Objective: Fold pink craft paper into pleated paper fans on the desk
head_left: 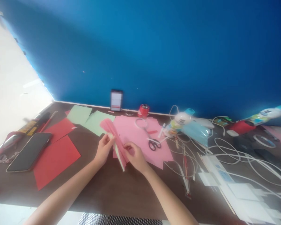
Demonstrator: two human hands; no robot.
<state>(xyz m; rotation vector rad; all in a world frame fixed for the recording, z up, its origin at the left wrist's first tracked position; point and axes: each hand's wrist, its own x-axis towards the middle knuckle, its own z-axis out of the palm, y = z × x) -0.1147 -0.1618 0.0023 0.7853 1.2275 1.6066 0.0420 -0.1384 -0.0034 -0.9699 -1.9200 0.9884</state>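
Between my two hands is a folded pink paper (114, 134), raised above the table, with a pale strip along its lower left edge. My left hand (105, 146) pinches its left side near the middle. On the right side, the fingers of my right hand (134, 154) are closed on the paper's lower part. Behind it lie pink sheets (131, 125) in a loose spread. Black-handled scissors (154, 144) rest on those sheets, beside a roll of clear tape (141, 123).
Red sheets (58, 156), green sheets (98, 122) and a dark phone (30, 151) lie to the left. A framed card (116, 100) and a red round container (143, 110) stand at the back. White cables (227, 154), a glue bottle (178, 122) and a power strip (217, 172) crowd the right.
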